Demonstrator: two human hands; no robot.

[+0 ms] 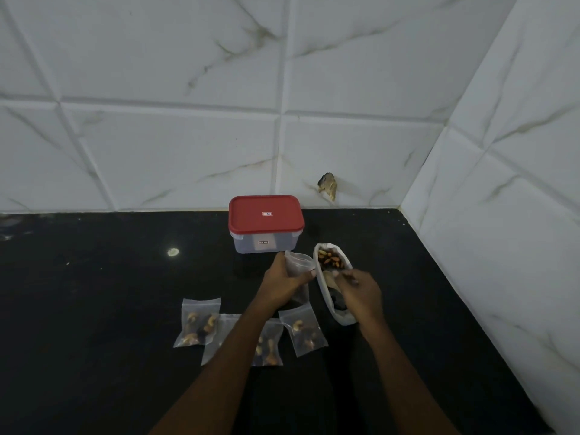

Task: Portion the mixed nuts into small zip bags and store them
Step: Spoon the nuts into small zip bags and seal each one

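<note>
Left hand (284, 285) grips a small zip bag (298, 265) upright by its mouth, likely to hold it open for filling. Just beside it, the right hand (361, 293) hovers over the white tray (343, 320) of mixed nuts (329, 259), fingertips pinched together, seemingly on a few nuts. Three filled bags (197, 321) lie flat on the counter (110, 309) nearer the person, with a red-lidded container (266, 222) behind, lid on.

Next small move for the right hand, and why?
Probably bring the right hand left to drop its pinch into the zip bag: its fingers seem to pinch nuts from the white bag, and the left hand holds the zip bag open beside it.
</note>
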